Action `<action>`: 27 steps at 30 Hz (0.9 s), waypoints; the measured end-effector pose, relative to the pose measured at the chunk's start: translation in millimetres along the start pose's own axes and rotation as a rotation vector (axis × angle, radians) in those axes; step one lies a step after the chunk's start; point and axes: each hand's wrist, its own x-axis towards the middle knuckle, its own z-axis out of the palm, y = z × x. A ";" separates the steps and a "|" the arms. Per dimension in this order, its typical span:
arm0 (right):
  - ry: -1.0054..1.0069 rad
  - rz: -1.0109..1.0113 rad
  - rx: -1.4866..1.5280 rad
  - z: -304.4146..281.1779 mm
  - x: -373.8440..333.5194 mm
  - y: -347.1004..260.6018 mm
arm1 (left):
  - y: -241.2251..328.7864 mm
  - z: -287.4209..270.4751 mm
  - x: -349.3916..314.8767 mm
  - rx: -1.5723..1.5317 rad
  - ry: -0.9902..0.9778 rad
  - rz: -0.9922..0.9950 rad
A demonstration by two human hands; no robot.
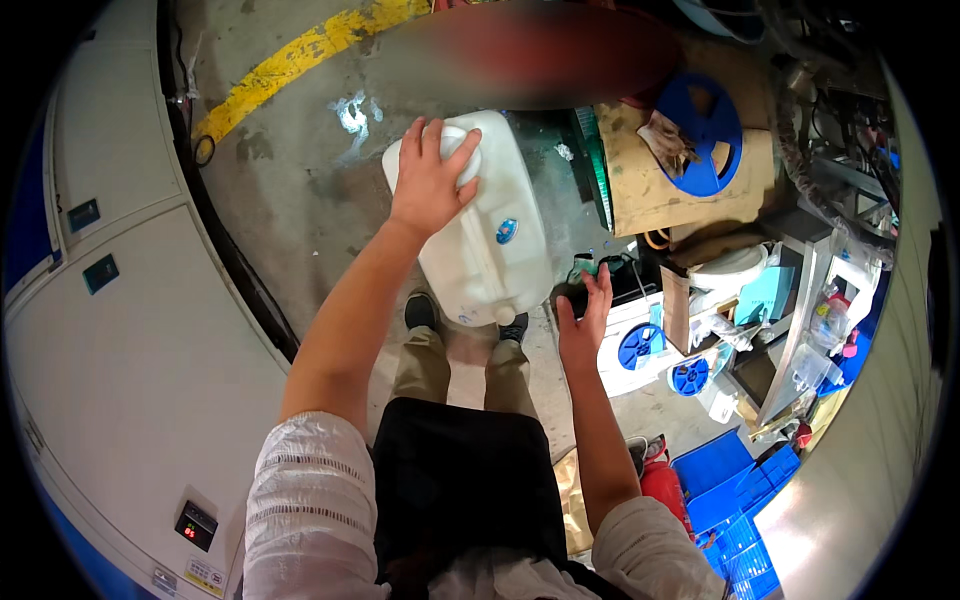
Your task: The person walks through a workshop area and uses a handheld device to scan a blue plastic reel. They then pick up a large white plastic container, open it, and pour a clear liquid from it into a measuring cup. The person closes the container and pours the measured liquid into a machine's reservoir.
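Note:
A white plastic jerrycan stands on the floor just in front of my feet. My left hand lies over its wide white screw cap at the far end, fingers curled around the cap's edge. Between the cap and a small round stopper at the near end runs the can's moulded handle. A small blue oval sticker marks its top. To the right of the can, my right hand hangs in the air with fingers apart, holding nothing and not touching the can.
Grey-white cabinets line the left side. At the right, a cardboard sheet bears a blue reel, beside cluttered shelves. Blue plastic crates and a red object sit lower right. A yellow line crosses the floor ahead.

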 end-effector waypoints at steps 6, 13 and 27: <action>-0.030 -0.016 -0.059 -17.4 3.6 30.0 | 2.1 -0.2 0.0 -0.001 0.023 -0.027; -0.062 0.055 -0.093 -14.2 -7.9 37.1 | 16.7 15.4 1.3 0.094 0.087 -0.146; -0.036 0.020 -0.099 -24.6 -42.9 49.1 | -36.4 -61.7 -6.0 0.067 -0.235 0.323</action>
